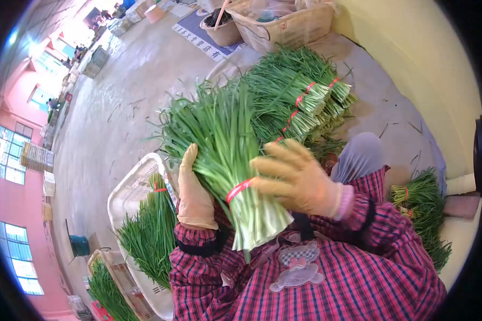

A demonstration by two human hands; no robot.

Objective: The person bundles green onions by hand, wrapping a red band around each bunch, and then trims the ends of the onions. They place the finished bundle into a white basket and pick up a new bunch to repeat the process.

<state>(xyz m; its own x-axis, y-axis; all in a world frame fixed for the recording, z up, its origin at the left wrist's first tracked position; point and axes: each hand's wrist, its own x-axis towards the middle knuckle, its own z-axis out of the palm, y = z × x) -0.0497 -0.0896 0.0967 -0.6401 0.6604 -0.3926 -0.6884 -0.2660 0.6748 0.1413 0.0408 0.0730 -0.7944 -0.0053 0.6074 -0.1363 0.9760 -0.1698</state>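
Observation:
A thick bunch of garlic chives (219, 128) is held up before my chest, its pale cut ends pointing down and its green leaves fanning up and away. A red band (238, 190) circles the stems low down. My left hand (194, 195), in a cream rubber glove, grips the bunch from its left side; the thumb shows and the other fingers are hidden behind the leaves. On the right side, my gloved right hand (297, 179) has its fingers spread, with the fingertips right at the banded stems and slightly blurred.
Banded chive bunches (300, 96) are piled on the floor ahead. A white basket (115, 203) with chives stands left, another crate (124, 270) below it. More chives (426, 214) lie at right by the wall. A large basket (284, 32) and a bucket (222, 35) stand ahead.

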